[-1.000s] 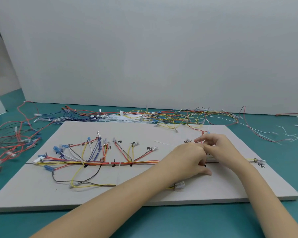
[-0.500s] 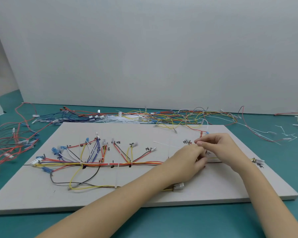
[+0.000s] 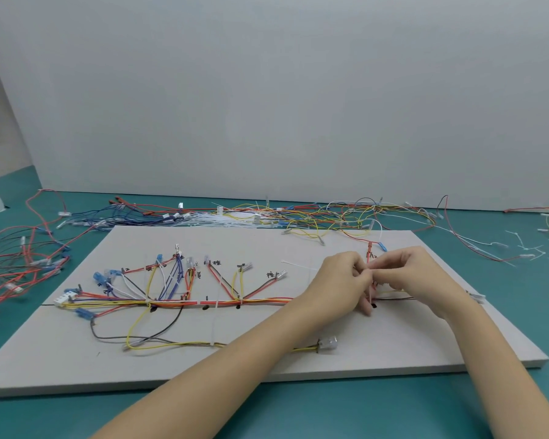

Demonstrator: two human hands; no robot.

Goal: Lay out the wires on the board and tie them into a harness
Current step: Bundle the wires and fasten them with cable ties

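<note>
Wires: we see the bundle of wires laid left to right along the middle of the board, branches fanning toward the board's far edge, white ties cinched around the trunk at several spots.
Cable tie: a thin white cable tie stands at the right part of the bundle, between our two hands.
Left hand: our left hand is curled, fingertips pinching the cable tie just above the wires.
Right hand: our right hand is curled too, thumb and forefinger meeting the left fingertips at the tie; we cannot tell exactly which part it grips.
Plug: a clear plug lies on the board nearer us than the bundle.
Loose wires: a tangle of loose wires lies beyond the board's far edge, more to its left.
Table: the board rests on a teal table.
</note>
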